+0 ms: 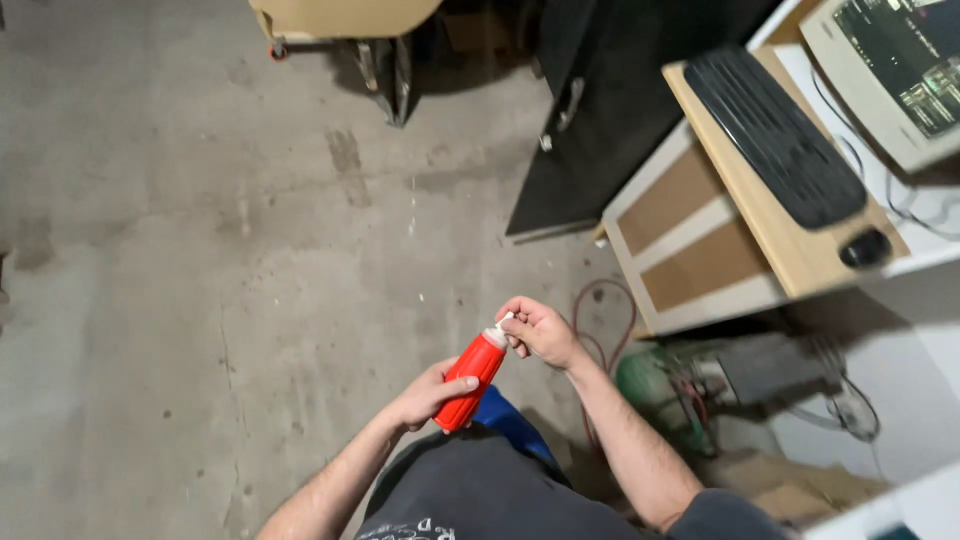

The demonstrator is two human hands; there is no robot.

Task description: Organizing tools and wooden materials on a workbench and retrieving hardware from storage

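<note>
Left hand [432,394]: fingers curled shut around the lower body of a red plastic bottle [471,381], thumb laid across its front. The bottle tilts up to the right, held in the air over the concrete floor [200,250], just above the person's lap. Right hand [540,330]: fingertips pinched closed on the bottle's white cap [497,334]. Far right: a worktop [770,240] carrying a black keyboard [775,135] and mouse [866,247].
</note>
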